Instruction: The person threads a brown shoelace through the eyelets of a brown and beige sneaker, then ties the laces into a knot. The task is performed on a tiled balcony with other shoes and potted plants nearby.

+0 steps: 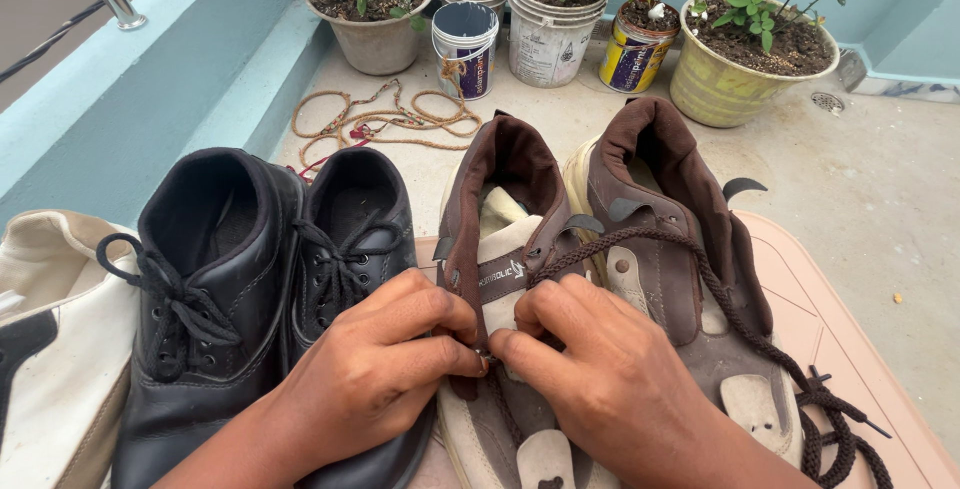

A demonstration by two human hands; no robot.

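Left hand: the left hand was pinched shut on the brown shoe, thumb and forefinger gripping its left eyelet flap near the front edge of the pink table.
Right hand: the right hand was closed too, its fingertips nipping the brown lace right where the left hand's fingers met it; the two hands touched at the tips.
Brown shoe: it stood upright on the table, toe toward the front edge, collar open, its pale tongue showing between the flaps.
Brown lace: it ran from the pinch up across the second brown shoe, then trailed down its right side into a loose tangle near the table's right edge.
Second brown shoe: it sat just beside the first, on its right, touching it, with its tongue folded back.
Black shoes: a pair of black shoes stood side by side left of the brown pair, laces threaded; the left wrist lay over the toe of the nearer one.
White shoe: a white shoe with a dark patch lay at the far left, partly out of view.
Floor beyond: a coil of rope lay on the concrete, and behind it plant pots and a small bucket lined the blue wall.
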